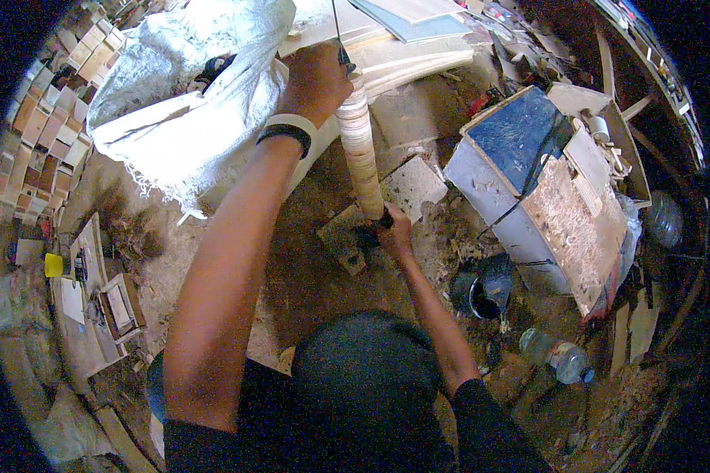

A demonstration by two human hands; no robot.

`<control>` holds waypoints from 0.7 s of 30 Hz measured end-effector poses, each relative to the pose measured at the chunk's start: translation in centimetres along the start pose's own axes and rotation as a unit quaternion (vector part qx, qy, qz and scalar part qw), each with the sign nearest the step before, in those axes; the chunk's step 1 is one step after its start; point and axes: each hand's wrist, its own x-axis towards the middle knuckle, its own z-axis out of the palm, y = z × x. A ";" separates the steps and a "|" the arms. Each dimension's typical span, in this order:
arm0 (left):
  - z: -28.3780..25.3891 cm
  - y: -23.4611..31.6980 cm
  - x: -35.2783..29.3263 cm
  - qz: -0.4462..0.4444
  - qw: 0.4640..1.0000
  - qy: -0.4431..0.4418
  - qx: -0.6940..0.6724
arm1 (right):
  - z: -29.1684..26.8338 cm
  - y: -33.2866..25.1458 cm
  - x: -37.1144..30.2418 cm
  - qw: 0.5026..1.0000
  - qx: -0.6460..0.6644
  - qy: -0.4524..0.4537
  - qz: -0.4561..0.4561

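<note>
1. Wooden post, a long pale turned cylinder with ring-like bands [360,150], stands nearly upright at the centre of my view, its lower end resting on a small flat wooden block [347,236] on the dusty ground.
2. My left hand [315,83] is closed around the post's top at twelve o'clock, where a thin dark metal rod [336,27] runs up out of frame; a white and black wristband [286,130] sits on that wrist.
3. My right hand [393,230] is wrapped around the post's foot, fingers closed on it just above the block.
4. Judging progress: the post shows bands along its whole visible length, so shaping looks well on; I cannot tell whether the bottom end is finished, since my hand hides it.
5. At ten o'clock lies a large white woven sack [185,94]; at three o'clock, a blue-topped grey box [521,169] strewn with shavings.
6. At four o'clock, a clear plastic bottle [556,356] lies on its side near a dark round pot [481,296].
7. Stacked small wooden blocks [43,134] line nine o'clock.
</note>
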 end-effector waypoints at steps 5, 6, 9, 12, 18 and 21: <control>-0.3 1.4 0.0 -0.026 1.000 0.006 0.000 | 0.1 -0.3 -0.2 1.000 0.005 0.007 -0.003; -0.3 1.7 0.1 -0.043 0.999 -0.017 -0.002 | 0.1 -0.3 -0.2 1.000 0.006 0.008 -0.004; -0.3 2.7 0.5 -0.030 0.999 -0.026 0.002 | 0.1 -0.3 -0.2 1.000 0.009 0.011 -0.007; -0.2 3.6 0.6 -0.023 1.000 -0.011 0.007 | 0.1 -0.3 -0.3 1.000 0.012 0.015 -0.009; -0.1 4.9 0.8 -0.032 0.999 -0.022 -0.010 | -0.1 -0.4 -0.3 0.999 0.018 0.022 -0.017; -0.2 5.7 0.8 -0.055 0.998 -0.037 -0.016 | -0.2 -0.3 -0.3 0.999 0.023 0.028 -0.023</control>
